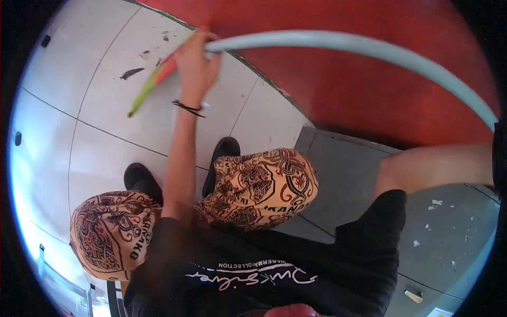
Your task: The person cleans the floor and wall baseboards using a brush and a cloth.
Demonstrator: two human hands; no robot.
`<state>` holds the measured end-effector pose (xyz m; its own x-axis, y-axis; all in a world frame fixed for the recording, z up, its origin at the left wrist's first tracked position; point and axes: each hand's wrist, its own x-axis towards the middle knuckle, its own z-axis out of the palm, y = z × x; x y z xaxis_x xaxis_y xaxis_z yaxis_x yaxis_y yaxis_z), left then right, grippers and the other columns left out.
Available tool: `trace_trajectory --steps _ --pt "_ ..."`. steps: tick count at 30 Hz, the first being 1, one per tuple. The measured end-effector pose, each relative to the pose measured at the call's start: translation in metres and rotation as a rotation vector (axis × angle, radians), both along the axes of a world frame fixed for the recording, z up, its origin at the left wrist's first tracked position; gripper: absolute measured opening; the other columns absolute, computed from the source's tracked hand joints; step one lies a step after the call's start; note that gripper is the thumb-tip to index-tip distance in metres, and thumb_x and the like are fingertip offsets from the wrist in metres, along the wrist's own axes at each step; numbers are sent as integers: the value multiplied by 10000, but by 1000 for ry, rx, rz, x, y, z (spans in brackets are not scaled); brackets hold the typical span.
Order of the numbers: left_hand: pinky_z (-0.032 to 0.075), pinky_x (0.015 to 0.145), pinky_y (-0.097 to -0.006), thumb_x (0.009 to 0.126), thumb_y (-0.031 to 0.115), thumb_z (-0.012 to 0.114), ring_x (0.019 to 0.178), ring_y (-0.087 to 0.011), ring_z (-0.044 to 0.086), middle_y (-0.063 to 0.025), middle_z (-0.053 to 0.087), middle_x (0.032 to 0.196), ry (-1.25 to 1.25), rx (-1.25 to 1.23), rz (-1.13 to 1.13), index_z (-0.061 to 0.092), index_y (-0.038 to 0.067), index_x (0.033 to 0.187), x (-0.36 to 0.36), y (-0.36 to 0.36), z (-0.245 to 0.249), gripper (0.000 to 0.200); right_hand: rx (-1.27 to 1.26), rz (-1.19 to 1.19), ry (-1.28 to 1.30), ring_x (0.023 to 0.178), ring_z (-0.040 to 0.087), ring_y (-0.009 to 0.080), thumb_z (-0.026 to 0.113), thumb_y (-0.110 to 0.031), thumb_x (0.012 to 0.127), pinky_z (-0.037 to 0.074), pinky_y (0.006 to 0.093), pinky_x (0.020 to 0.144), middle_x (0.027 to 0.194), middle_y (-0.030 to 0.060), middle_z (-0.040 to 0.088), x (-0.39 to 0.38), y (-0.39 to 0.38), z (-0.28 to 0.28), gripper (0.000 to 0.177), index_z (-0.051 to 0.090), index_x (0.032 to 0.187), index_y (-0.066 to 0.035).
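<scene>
At eleven o'clock, a pale blue curved plastic hose (369, 47) is clasped in the left hand (196, 66), its grip closed; a firm hold near the end is advised.

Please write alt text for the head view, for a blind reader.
The left hand grips the end of a curved pale blue pipe above a tiled floor; a green-and-red stick shows beside the hand. The right hand is out of view.
</scene>
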<state>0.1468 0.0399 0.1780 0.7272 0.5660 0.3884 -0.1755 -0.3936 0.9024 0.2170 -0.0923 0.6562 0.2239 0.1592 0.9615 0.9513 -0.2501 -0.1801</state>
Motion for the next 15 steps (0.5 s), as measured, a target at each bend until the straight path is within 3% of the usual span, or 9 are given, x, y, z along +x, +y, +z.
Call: trace_trajectory --steps 2,4,5,8,11,13,14,15 --pt "432 798 -418 690 115 712 828 -296 612 -57 652 914 47 95 -27 626 137 956 -9 -65 30 280 -69 -13 12 512 454 108 527 -223 908 455 252 507 756 15 480 -3 7 2 228 517 1098 -97" --pt "467 761 -388 784 141 714 878 -292 628 -95 654 915 177 -157 -465 624 128 1017 -24 -120 63 250 -135 -23 25 524 456 103 520 -220 921 446 244 498 773 15 488 -6 14 1 230 514 1115 -96" --pt "462 805 -391 827 195 692 929 -281 617 -91 648 946 202 -323 -709 615 123 1065 -30 -152 65 260 -164 -29 37 530 458 101 517 -218 928 442 240 493 781 16 492 -7 17 -2 231 513 1124 -96" --pt "442 924 -387 933 348 593 1047 -239 581 -109 625 1044 136 -605 -1443 574 86 1191 -23 -237 25 368 -265 -48 93 548 462 93 506 -214 949 430 227 479 807 16 504 2 39 -29 235 509 1151 -95" --pt "433 960 -376 959 368 540 1058 -233 578 -153 616 1071 123 -621 -1559 532 45 1253 -3 -271 -21 436 -340 -66 146 566 466 85 495 -210 969 418 215 465 832 17 516 22 52 -57 239 504 1178 -95" --pt "434 938 -385 970 322 518 1067 -260 578 -118 614 1099 138 -553 -1452 557 61 1203 6 -265 -55 352 -376 -68 205 579 468 80 488 -207 983 409 206 456 849 18 524 40 57 -85 241 501 1196 -94" --pt "437 941 -383 964 300 525 1071 -269 580 -134 620 1093 332 -679 -1454 560 55 1200 5 -255 -66 342 -396 -75 232 585 470 78 485 -206 990 405 202 451 858 18 528 46 58 -97 243 500 1205 -94" --pt "445 935 -385 960 278 530 1062 -283 587 -151 628 1081 331 -681 -1316 565 47 1194 4 -244 -79 331 -416 -82 255 591 471 75 481 -204 997 401 198 447 866 18 532 49 59 -107 244 498 1214 -94"
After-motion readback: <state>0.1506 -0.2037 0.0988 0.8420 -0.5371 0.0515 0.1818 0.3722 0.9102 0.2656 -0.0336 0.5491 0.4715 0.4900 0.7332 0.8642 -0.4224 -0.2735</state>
